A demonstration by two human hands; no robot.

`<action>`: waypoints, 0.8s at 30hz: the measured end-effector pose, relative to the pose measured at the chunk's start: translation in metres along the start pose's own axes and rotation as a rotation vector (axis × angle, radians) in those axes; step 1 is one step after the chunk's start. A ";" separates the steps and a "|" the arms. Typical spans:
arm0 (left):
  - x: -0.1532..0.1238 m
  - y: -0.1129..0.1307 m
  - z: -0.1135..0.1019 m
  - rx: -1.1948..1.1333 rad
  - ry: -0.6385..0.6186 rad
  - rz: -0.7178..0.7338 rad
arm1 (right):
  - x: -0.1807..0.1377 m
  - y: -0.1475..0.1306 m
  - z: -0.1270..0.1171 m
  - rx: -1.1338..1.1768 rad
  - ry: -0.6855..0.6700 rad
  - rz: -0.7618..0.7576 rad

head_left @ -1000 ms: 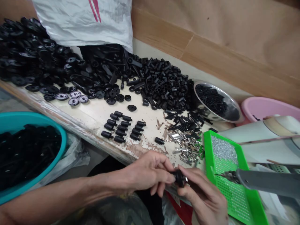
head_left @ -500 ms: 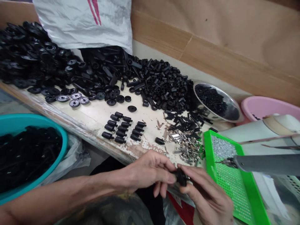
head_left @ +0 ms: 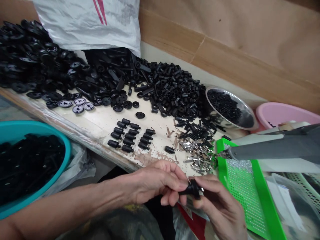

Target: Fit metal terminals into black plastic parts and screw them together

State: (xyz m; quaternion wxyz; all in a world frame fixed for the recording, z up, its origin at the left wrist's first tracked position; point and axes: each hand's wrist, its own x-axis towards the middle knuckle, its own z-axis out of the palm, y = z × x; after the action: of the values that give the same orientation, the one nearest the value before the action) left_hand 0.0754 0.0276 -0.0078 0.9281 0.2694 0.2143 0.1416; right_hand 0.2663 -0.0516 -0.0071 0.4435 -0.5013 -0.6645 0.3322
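Note:
My left hand (head_left: 160, 181) pinches one end of a small black plastic part (head_left: 192, 188) between thumb and fingers. On its other end are the closed thumb and fingertips of my right hand (head_left: 220, 203). A bit of shiny metal shows at the part's right end; fingers hide much of the rest. Both hands are over the front edge of the table. Beyond them several black cylindrical pieces (head_left: 130, 136) lie in short rows, with a single black cylinder (head_left: 169, 149) apart to the right. Thin metal strips (head_left: 197, 150) are heaped close by.
A grey powered screwdriver (head_left: 265, 146) juts in from the right above a green tray (head_left: 220, 145) of small silvery pieces. Behind are a steel bowl (head_left: 251, 123), a pink basin (head_left: 282, 111) and heaped black parts (head_left: 175, 86). A teal tub (head_left: 68, 150) stands at left.
The grey screwdriver has swung up and to the left over the green tray. Between my hands, more of the black part shows now, and my left fingers have shifted slightly.

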 end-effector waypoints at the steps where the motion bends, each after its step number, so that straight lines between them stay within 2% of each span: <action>1: -0.002 0.001 0.001 0.064 0.034 0.042 | 0.000 0.000 -0.001 -0.005 -0.012 0.005; 3: -0.004 0.002 0.004 0.169 0.057 0.094 | -0.001 0.001 -0.002 -0.001 -0.021 -0.002; 6: -0.005 0.002 0.004 0.219 -0.013 0.035 | -0.004 0.004 -0.001 -0.016 -0.060 -0.033; 10: -0.002 -0.001 0.003 0.321 0.084 0.085 | -0.004 0.005 0.003 -0.041 -0.031 0.020; 15: -0.002 -0.004 0.003 0.219 0.031 0.114 | -0.002 0.006 0.007 0.020 0.021 0.018; 21: -0.006 -0.003 0.004 0.319 0.107 0.174 | -0.003 0.010 0.011 0.072 0.031 0.037; 24: -0.006 0.000 0.001 0.234 0.032 0.109 | -0.003 0.010 0.008 0.028 0.012 -0.001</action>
State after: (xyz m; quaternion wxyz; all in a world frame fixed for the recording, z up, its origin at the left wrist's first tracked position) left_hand 0.0708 0.0253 -0.0055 0.8776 0.3850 0.2293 0.1702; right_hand 0.2631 -0.0519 -0.0198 0.4547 -0.4965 -0.6575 0.3384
